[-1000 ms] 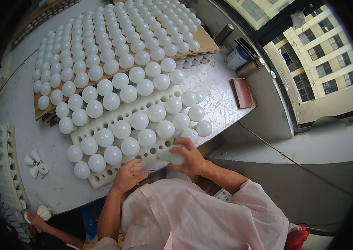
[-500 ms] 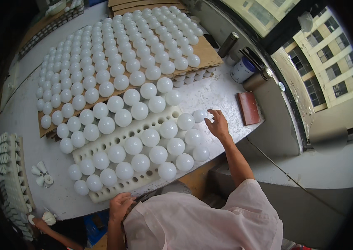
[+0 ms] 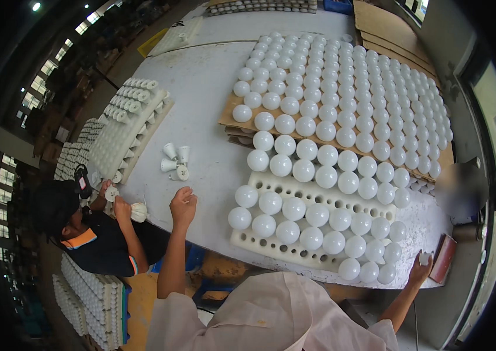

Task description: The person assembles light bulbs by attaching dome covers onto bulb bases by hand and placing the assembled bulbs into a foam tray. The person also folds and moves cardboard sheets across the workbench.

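Observation:
My right hand (image 3: 420, 270) is closed around a small white piece (image 3: 425, 257) at the table's right end, beside a reddish-brown block (image 3: 443, 258). The piece is too small to name. My left hand (image 3: 184, 206) hovers over the table's front edge with its fingers curled in; nothing shows between them. Beyond it lies a small group of white cone-shaped lamp housings (image 3: 183, 154). Between my hands, rows of round white bulbs (image 3: 311, 237) stand in white foam trays with holes (image 3: 265, 243). Farther back, many more bulbs (image 3: 346, 137) stand in rows on cardboard sheets (image 3: 229, 114).
At the left a co-worker (image 3: 104, 248) holds a white round part (image 3: 111, 193), near a white bag-like thing (image 3: 138, 212). Stacked trays of white parts (image 3: 122, 137) stand on the table's left. Flat cardboard (image 3: 391, 29) lies at the far right, by the wall and window.
My view has swung left, bringing the co-worker into sight. My left hand has risen from beside my body to over the table edge. My right hand has moved away from the bulbs toward the block.

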The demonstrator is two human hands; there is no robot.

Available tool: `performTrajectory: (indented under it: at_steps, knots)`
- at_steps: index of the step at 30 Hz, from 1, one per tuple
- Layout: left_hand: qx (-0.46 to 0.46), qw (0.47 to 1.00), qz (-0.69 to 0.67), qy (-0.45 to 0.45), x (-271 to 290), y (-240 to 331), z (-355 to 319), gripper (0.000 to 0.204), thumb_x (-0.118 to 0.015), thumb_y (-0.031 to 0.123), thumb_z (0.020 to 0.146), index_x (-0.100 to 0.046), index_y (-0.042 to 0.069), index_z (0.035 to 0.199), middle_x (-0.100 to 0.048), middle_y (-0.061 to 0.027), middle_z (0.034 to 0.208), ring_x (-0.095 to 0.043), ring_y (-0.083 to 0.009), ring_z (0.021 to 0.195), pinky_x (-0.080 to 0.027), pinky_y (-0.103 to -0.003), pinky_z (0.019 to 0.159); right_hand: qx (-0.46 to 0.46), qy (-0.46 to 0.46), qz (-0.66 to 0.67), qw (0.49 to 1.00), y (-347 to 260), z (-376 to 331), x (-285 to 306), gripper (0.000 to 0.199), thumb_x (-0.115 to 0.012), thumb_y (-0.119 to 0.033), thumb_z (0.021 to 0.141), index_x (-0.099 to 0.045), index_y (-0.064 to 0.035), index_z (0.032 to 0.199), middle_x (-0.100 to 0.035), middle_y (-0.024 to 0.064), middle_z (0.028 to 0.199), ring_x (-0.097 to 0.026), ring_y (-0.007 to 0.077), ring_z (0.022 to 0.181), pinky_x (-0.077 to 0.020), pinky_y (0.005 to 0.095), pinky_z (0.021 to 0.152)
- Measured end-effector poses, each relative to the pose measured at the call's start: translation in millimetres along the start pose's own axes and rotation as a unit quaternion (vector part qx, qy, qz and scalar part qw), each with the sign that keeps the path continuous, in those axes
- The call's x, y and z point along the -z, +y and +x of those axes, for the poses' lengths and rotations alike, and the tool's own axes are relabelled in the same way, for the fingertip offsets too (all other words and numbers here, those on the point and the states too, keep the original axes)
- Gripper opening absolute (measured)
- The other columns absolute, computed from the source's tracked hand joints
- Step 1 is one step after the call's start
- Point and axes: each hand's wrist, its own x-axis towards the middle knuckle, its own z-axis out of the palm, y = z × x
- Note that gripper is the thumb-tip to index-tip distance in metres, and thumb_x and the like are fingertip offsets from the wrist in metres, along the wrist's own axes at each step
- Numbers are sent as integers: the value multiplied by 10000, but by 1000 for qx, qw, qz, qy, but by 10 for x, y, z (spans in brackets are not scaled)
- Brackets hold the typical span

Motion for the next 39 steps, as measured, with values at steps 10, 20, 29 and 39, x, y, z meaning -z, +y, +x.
performTrajectory:
  at_steps: [10,20,29,39]
  knots:
    - [-78,908,407,-60,5,-1159,1610,407,-597,-98,709,-466,3,1081,-527,-193,1159,-516,-354,1069,-438,-418,913,-186,27,399,897,-1621,-1475,629,501,-549,-276,893,-415,-1,1290,-549,147,1137,-558,230,1044,-487,352,898]
    - [-90,908,391,-119,-86,-1305,1181,562,-751,67,652,-472,9,1137,-616,-228,1000,-602,-384,940,-475,-415,830,-95,-354,593,717,-2946,-1665,-700,846,-800,-321,654,-354,-48,1319,-529,194,1167,-590,342,1015,-547,343,712]
    - [4,936,-325,-133,-77,51,-481,519,-567,-12,714,-435,-63,1214,-565,-222,1164,-624,-260,920,-488,-347,816,-133,-533,519,655,-2940,-1582,-855,952,-845,-276,613,-304,-53,1365,-467,186,1279,-484,307,1175,-516,356,836]
    - [46,786,-250,-564,-767,977,-1637,491,-737,33,651,-553,-38,1101,-623,-91,1013,-601,-149,893,-488,-303,813,82,-577,277,764,-3207,-1699,-906,840,-831,-150,593,-404,-47,1309,-435,78,1283,-436,205,1188,-354,337,996]
